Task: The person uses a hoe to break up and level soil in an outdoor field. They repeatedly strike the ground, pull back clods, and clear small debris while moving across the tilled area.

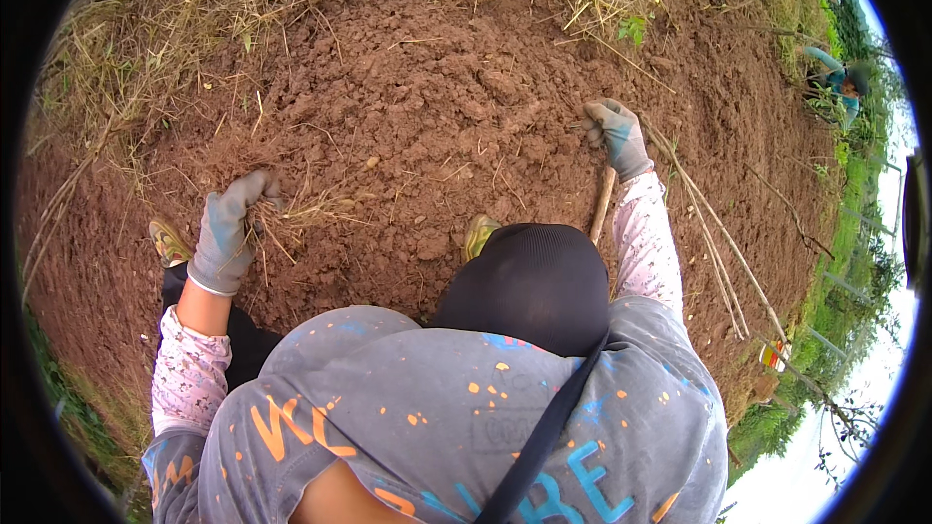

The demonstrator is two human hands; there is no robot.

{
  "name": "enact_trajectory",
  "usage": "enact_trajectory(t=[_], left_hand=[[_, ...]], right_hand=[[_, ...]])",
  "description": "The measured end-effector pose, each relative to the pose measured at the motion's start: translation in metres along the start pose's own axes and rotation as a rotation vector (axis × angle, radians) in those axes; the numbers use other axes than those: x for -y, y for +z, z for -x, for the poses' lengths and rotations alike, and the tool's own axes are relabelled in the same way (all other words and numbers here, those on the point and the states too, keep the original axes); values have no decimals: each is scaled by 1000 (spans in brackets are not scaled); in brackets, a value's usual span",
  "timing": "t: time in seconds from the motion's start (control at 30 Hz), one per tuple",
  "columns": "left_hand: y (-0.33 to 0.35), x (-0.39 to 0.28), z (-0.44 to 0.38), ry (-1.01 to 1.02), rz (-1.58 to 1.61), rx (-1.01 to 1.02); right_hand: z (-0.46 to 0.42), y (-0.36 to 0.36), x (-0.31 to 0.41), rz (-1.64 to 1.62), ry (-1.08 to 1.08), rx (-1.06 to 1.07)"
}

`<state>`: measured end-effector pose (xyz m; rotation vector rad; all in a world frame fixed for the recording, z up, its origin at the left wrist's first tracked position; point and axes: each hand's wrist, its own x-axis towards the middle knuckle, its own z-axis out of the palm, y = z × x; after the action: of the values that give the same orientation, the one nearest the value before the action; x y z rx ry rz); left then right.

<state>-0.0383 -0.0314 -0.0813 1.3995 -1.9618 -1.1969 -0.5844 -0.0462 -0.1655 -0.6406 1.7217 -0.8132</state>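
My left hand (231,225), in a grey work glove, grips a tuft of dry grass (309,212) just above the loose reddish-brown soil (437,109). Stalks stick out to the right of its fingers. My right hand (617,132), in a similar grey glove with a bluish patch, is held out low over the soil. Its fingers are pinched together on a small thin piece, too small to name. Below the right wrist a wooden pole (603,205) slants down beside my knee, and the forearm hides part of it.
Dry cut grass (145,58) covers the ground ahead on the left. Long thin sticks (717,233) lie to my right. A shoe (480,233) shows at my black-clad knee (531,276). Another person (837,80) is far right, near green plants. A red-and-yellow container (773,356) stands at lower right.
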Motion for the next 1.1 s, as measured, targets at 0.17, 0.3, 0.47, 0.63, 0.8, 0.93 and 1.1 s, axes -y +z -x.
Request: enact_trajectory(t=[0.17, 0.3, 0.47, 0.63, 0.8, 0.93, 1.1], left_hand=[[-14, -18, 8, 67, -52, 101], [-28, -37, 7, 108, 43, 115], [-45, -66, 15, 16, 140, 92], [-33, -58, 39, 156, 313, -9], [-28, -33, 44, -7, 270, 40], [-24, -23, 35, -61, 145, 23], [-31, -26, 14, 75, -62, 30]], right_hand=[[18, 38, 39, -38, -23, 172], [-14, -2, 17, 120, 2, -158], [-49, -65, -48, 527, 96, -426], [-59, -21, -55, 855, 6, -324], [-102, 1, -58, 1016, 118, -321], [-128, 44, -96, 1161, 187, -367], [-136, 32, -83, 50, 115, -279]])
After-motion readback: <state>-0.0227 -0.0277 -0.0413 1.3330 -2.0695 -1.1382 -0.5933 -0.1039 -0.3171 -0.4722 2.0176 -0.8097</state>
